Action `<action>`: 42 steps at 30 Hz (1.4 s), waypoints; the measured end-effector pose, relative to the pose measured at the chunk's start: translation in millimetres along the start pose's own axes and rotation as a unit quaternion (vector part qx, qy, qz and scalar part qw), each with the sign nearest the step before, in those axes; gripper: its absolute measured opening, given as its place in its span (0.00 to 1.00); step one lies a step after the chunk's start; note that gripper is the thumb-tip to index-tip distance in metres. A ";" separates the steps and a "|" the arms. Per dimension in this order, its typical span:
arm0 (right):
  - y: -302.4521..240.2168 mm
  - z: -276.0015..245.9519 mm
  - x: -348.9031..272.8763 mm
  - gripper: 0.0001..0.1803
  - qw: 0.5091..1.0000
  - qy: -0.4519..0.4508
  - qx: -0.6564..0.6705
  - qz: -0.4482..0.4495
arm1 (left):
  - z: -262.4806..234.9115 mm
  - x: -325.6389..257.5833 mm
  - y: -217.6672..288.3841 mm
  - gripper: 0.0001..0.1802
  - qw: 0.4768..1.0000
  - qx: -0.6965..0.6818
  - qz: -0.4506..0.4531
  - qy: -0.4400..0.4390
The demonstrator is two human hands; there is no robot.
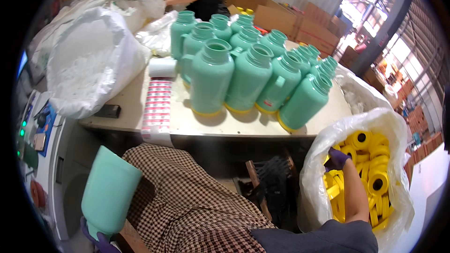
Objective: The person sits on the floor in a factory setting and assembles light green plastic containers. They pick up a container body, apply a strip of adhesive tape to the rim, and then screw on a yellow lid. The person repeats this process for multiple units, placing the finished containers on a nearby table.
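We see a person's body from above: a dark slate-grey short sleeve (323,238) over the right upper arm, a bare right forearm (356,194), purple gloves on the right hand (337,160) and left hand (100,243), and a wrinkled brown-and-black houndstooth garment (183,192), apparently an apron.

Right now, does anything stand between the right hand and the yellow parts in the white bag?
Nothing visible does. The right hand is inside the open mouth of the white bag, at the yellow parts; the bag's wall stands around them, not between.
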State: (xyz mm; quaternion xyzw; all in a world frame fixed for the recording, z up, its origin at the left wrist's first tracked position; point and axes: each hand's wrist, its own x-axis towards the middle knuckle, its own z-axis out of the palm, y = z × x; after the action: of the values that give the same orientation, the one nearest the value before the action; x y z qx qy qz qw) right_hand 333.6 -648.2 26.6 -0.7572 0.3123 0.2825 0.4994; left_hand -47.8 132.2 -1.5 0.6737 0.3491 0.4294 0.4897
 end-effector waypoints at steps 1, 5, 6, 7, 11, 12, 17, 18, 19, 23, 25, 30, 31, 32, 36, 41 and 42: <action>16.2 6.6 22.7 0.36 0.998 0.051 0.007 -0.036 | -1.9 3.9 -10.7 0.37 0.996 -0.071 -0.052 -0.022; 46.2 -66.6 8.7 0.29 0.991 0.028 0.122 0.049 | 13.3 5.5 -18.2 0.35 0.969 -0.172 -0.172 -0.038; 23.2 -68.1 4.3 0.31 0.988 -0.009 0.153 0.017 | 19.1 -8.9 -13.0 0.35 0.969 -0.191 -0.155 0.008; -8.4 -54.3 -19.9 0.29 0.998 0.036 0.016 -0.048 | -0.1 -20.1 -41.0 0.39 0.989 -0.123 -0.084 0.004; -84.0 -33.1 -134.6 0.35 0.767 0.408 -0.496 0.006 | -29.7 -34.4 -72.5 0.46 0.995 0.033 0.024 -0.097; -85.4 -51.7 -145.2 0.38 0.636 0.511 -0.578 0.010 | -31.1 -28.7 -90.0 0.46 0.994 -0.067 -0.060 -0.063; -196.8 113.4 -215.1 0.38 0.557 0.348 -0.294 -0.694 | -10.7 -30.7 -102.7 0.29 0.988 -0.136 -0.017 0.072; -211.5 156.8 -231.8 0.38 0.587 0.260 -0.221 -0.735 | 8.1 -25.2 -85.1 0.24 0.980 -0.182 -0.022 0.083; -212.7 200.4 -195.5 0.37 0.664 0.152 -0.106 -0.724 | 10.8 -27.6 -56.0 0.22 0.991 -0.113 0.019 0.064; -197.3 401.2 -187.8 0.34 0.594 -0.062 -0.133 -0.791 | 61.3 -36.5 22.7 0.22 0.999 -0.013 0.017 0.036; -175.5 466.0 -186.9 0.35 0.589 -0.166 -0.078 -0.787 | 72.0 -38.5 32.6 0.24 0.994 -0.106 -0.007 0.034; -145.0 525.2 -187.6 0.42 0.521 -0.231 -0.027 -0.821 | 57.0 -35.9 40.4 0.24 0.996 -0.027 0.022 0.082; -140.6 531.4 -187.5 0.42 0.516 -0.229 -0.014 -0.825 | 51.4 -35.3 42.1 0.24 0.997 -0.025 0.012 0.075; -138.2 535.5 -187.6 0.43 0.529 -0.244 -0.012 -0.813 | 47.6 -33.9 40.9 0.24 0.996 -0.041 -0.019 0.074; -126.5 539.9 -184.3 0.41 0.589 -0.286 -0.003 -0.756 | 43.4 -32.3 19.6 0.23 0.993 -0.028 -0.006 0.116; -111.0 545.9 -171.2 0.37 0.671 -0.372 0.037 -0.640 | 44.8 -44.0 39.7 0.25 0.992 0.049 0.042 0.107; -108.5 542.3 -166.9 0.37 0.693 -0.380 0.035 -0.611 | 48.5 -44.9 41.5 0.26 0.993 0.046 0.036 0.099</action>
State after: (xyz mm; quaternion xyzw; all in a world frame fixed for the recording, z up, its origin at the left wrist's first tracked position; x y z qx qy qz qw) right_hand 245.0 -77.4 27.6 -0.5905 -0.4264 0.1674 0.6644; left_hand -18.5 63.3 20.4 0.6621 0.3908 0.4949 0.4049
